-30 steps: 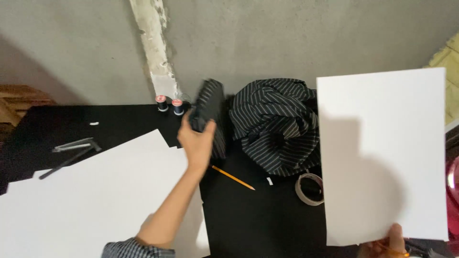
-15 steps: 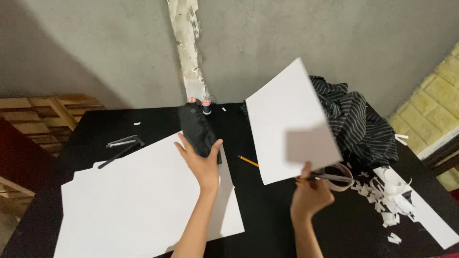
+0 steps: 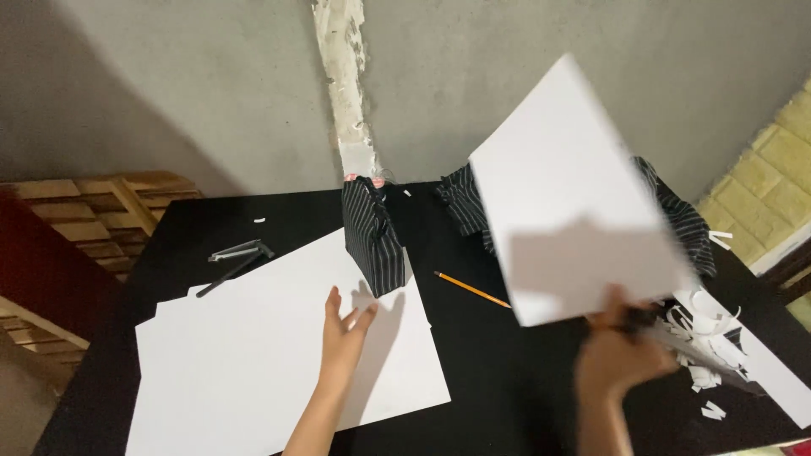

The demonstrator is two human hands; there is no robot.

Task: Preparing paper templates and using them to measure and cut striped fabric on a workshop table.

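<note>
A black table (image 3: 507, 397) stands against a grey wall (image 3: 169, 93), with wooden slats (image 3: 93, 211) off its left edge. Its left half carries a stack of large white sheets (image 3: 253, 363), long axis running from the near left toward the far right. Above the right side a white card (image 3: 566, 194) is raised and tilted; the right hand (image 3: 621, 355) pinches its lower edge, fingers closed on it, and something dark that I cannot make out sits in the same grip. Behind the card a striped cloth (image 3: 676, 211) lies bunched, partly hidden. A small striped pouch (image 3: 373, 236) stands upright at the far edge of the sheets, its long axis pointing away from the person toward the wall. The left hand (image 3: 345, 325) rests flat on the sheets, fingers spread and holding nothing, just short of the pouch, which lies straight ahead of the fingertips and slightly right, apart from them. This hand is much the nearer of the two to the pouch; the right hand is well apart, beyond the pencil. Curled paper scraps (image 3: 705, 333) litter the right edge. A yellow pencil (image 3: 473, 290) lies aslant between pouch and card. A dark folded tool (image 3: 236, 257) sits near the sheets' far left corner.
</note>
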